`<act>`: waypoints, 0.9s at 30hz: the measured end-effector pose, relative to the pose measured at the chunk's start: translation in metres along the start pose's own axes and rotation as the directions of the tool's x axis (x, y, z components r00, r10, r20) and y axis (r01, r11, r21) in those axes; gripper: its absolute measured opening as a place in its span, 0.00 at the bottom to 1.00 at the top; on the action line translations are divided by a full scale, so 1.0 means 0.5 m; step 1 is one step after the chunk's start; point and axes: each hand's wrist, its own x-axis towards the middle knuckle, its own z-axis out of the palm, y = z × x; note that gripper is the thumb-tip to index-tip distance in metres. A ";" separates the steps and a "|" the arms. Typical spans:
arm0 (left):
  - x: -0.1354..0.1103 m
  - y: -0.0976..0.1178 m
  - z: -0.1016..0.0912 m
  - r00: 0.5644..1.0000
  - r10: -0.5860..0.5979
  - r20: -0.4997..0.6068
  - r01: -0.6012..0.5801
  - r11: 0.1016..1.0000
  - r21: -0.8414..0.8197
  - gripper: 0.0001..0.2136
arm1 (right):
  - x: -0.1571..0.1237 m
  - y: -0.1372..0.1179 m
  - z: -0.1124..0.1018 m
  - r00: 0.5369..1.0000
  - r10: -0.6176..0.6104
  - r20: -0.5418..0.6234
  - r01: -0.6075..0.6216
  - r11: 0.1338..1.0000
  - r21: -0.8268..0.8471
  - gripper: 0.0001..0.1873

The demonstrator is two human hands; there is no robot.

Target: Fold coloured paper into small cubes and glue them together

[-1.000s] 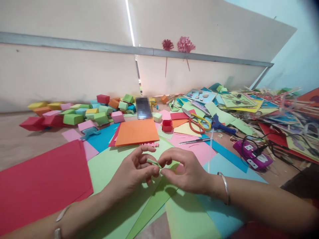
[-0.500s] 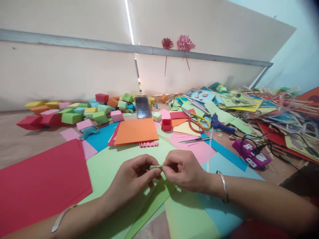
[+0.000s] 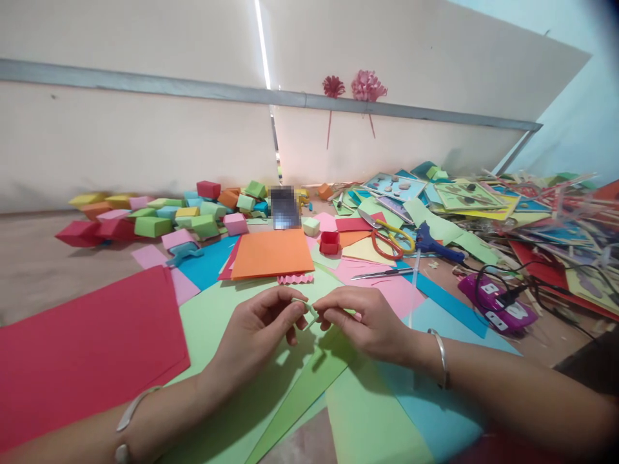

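A small, narrow strip of light green paper (image 3: pixel 311 314) is pinched between the thumb and fingers of my left hand (image 3: pixel 261 330); it looks bent at an angle. From the other side, my right hand (image 3: pixel 372 320) has its thumb and fingertips closed at the strip's right edge. Its other fingers are curled and partly hidden. Both hands hover over light green sheets (image 3: pixel 213 335) and a darker green pointed paper piece (image 3: pixel 304 393). Just beyond the fingers lies a pink zigzag-folded strip (image 3: pixel 296 279), in front of a stack of orange paper (image 3: pixel 273 253).
Red sheets (image 3: pixel 91 354) lie at left, folded paper blocks (image 3: pixel 153 225) behind. Scissors (image 3: pixel 387 238), a craft knife (image 3: pixel 382 273), a blue glue gun (image 3: pixel 435 245) and a purple power strip (image 3: pixel 498 303) with cables sit at right. Paper cards (image 3: pixel 469 195) and sticks are heaped beyond.
The green strip has turned from lying flat between my fingers to an angled, bent shape. My right fingers have straightened somewhat. The view has shifted slightly left.
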 end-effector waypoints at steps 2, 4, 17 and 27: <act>-0.002 0.000 0.000 0.999 0.044 -0.002 -0.044 0.998 0.039 0.06 | -0.001 0.000 0.003 1.000 0.027 -0.006 -0.027 1.000 0.011 0.06; -0.006 0.002 0.000 0.997 0.076 0.007 -0.076 0.993 0.090 0.06 | -0.002 0.000 0.007 0.999 0.041 -0.022 -0.041 0.999 0.015 0.05; -0.021 -0.014 -0.005 0.940 0.277 0.199 -0.330 0.887 0.324 0.09 | 0.001 0.006 0.003 0.997 0.047 -0.067 -0.048 0.999 0.001 0.21; -0.009 -0.002 0.003 0.952 -0.213 0.222 0.238 0.967 -0.093 0.17 | -0.003 0.004 0.000 0.997 -0.043 -0.072 0.031 0.987 -0.159 0.19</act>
